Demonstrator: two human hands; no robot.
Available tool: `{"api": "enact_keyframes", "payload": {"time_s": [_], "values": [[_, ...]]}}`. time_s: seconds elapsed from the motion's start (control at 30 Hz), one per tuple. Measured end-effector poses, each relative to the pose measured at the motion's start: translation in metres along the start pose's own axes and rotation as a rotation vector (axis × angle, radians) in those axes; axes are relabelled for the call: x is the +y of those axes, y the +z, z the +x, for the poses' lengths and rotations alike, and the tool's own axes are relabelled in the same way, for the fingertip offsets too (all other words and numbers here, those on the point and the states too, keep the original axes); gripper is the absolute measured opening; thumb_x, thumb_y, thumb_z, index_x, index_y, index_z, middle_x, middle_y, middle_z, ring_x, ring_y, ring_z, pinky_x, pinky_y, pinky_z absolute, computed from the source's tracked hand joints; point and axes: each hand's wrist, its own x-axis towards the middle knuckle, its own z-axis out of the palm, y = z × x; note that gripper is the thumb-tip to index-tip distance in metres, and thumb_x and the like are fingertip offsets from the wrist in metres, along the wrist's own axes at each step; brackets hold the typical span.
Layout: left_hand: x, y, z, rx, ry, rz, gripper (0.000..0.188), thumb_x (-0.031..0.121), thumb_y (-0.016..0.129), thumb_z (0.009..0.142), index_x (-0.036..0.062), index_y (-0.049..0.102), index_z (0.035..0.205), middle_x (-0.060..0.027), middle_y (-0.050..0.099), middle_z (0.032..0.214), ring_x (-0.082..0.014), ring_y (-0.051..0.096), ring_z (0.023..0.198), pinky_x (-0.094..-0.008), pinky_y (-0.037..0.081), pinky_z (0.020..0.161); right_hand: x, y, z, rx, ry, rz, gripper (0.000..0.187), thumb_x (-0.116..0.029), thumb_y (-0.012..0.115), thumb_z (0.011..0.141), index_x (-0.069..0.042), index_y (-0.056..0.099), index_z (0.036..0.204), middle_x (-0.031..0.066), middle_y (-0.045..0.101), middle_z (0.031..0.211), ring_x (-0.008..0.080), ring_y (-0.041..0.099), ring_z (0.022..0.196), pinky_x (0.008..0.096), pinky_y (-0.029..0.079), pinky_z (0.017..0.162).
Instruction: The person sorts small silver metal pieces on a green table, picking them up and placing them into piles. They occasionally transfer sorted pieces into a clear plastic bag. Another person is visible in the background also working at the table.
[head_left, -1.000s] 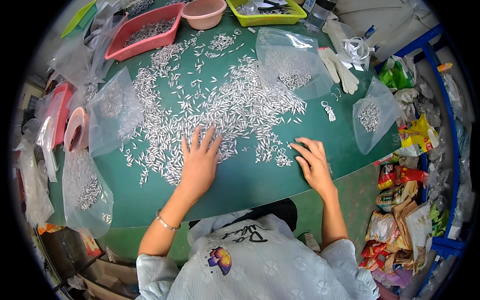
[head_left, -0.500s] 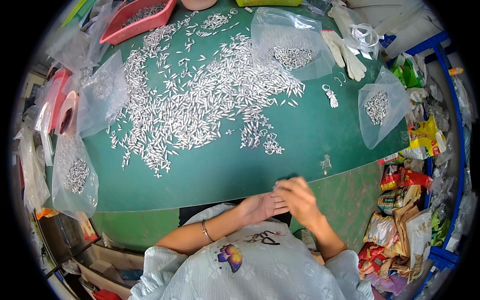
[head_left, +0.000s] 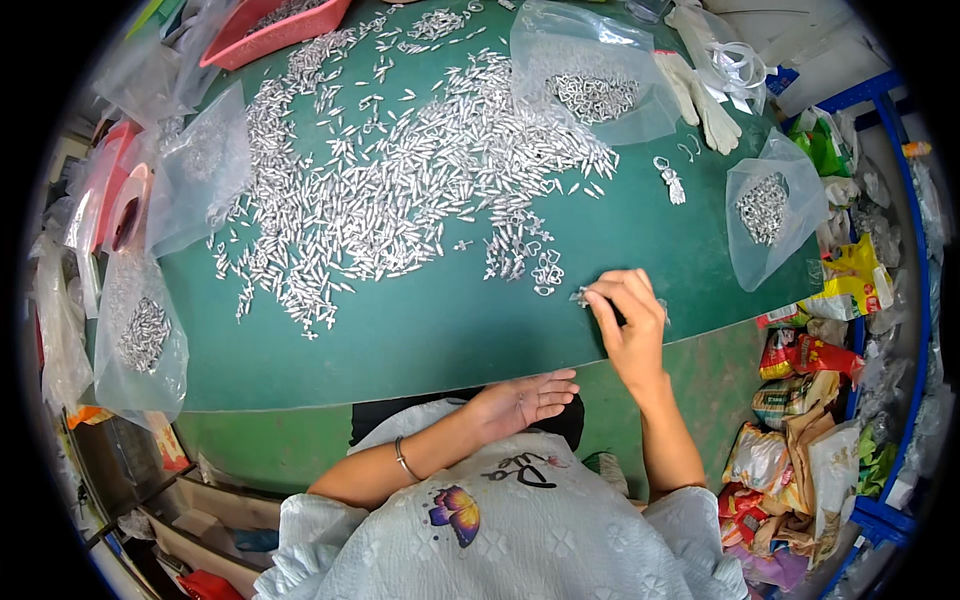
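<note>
My right hand (head_left: pixel 632 318) is over the table near its front edge, thumb and forefinger pinching a small silvery metal piece (head_left: pixel 581 297). Its exact shape is too small to tell. Palm up at the table's edge, my left hand (head_left: pixel 522 404) lies open with fingers stretched out; a few tiny specks show in the palm, too small to name. Just beyond the right hand is a small group of silvery metal rings and clasps (head_left: pixel 546 272). A wide spread of pointed silvery metal pieces (head_left: pixel 400 215) covers the middle and left of the green table (head_left: pixel 430 345).
Clear plastic bags with metal parts lie at the right (head_left: pixel 764 210), far side (head_left: pixel 595 95) and left (head_left: pixel 145 335). White gloves (head_left: pixel 705 110) rest at the far right, a pink basket (head_left: pixel 270 40) at the far left. Packages (head_left: pixel 790 470) are piled beside a blue rack (head_left: pixel 910 400).
My right hand has moved away from the left hand, forward and slightly right over the table, with a small metal piece in its fingertips. The left hand now shows its open palm.
</note>
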Motion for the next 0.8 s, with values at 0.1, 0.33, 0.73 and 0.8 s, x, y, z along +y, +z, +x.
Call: {"api": "enact_keyframes", "payload": {"time_s": [0.1,0.33,0.73,0.8], "values": [[0.002,0.003,-0.002,-0.001,-0.021,0.009,0.039,0.022,0.048,0.102,-0.0033,0.049,0.132,-0.0117,0.063,0.116,-0.0182,0.063,0.103,-0.0304,0.052,0.091,0.003,-0.002,0.008,0.037,0.045,-0.047,0.008,-0.003,0.071,0.080,-0.001,0.067,0.086,0.0103,0.063,0.084,0.0274,0.057,0.081,0.0371,0.043,0.074],[0.008,0.004,-0.002,-0.024,-0.036,-0.009,0.038,0.021,0.047,0.102,-0.0040,0.050,0.131,-0.0131,0.063,0.115,-0.0197,0.064,0.102,-0.0313,0.052,0.092,0.026,-0.012,0.018,0.115,0.181,-0.081,0.006,-0.006,0.072,0.080,-0.002,0.072,0.085,0.0082,0.065,0.084,0.0244,0.057,0.082,0.0360,0.041,0.076],[0.009,0.004,0.013,-0.268,-0.112,-0.303,0.056,0.033,0.035,0.103,-0.0077,0.034,0.142,-0.0249,0.048,0.138,-0.0314,0.050,0.128,-0.0404,0.042,0.108,-0.005,-0.006,-0.006,-0.118,0.023,-0.121,0.025,-0.007,0.071,0.080,0.001,0.064,0.102,0.0131,0.058,0.093,0.0307,0.058,0.090,0.0404,0.048,0.075],[0.008,0.006,0.015,-0.228,-0.096,-0.375,0.057,0.034,0.034,0.103,-0.0082,0.035,0.141,-0.0255,0.047,0.139,-0.0326,0.050,0.128,-0.0419,0.042,0.109,-0.007,-0.002,-0.024,-0.154,-0.044,-0.058,0.024,-0.005,0.071,0.079,0.001,0.064,0.102,0.0128,0.057,0.093,0.0306,0.058,0.088,0.0400,0.048,0.073]]}}
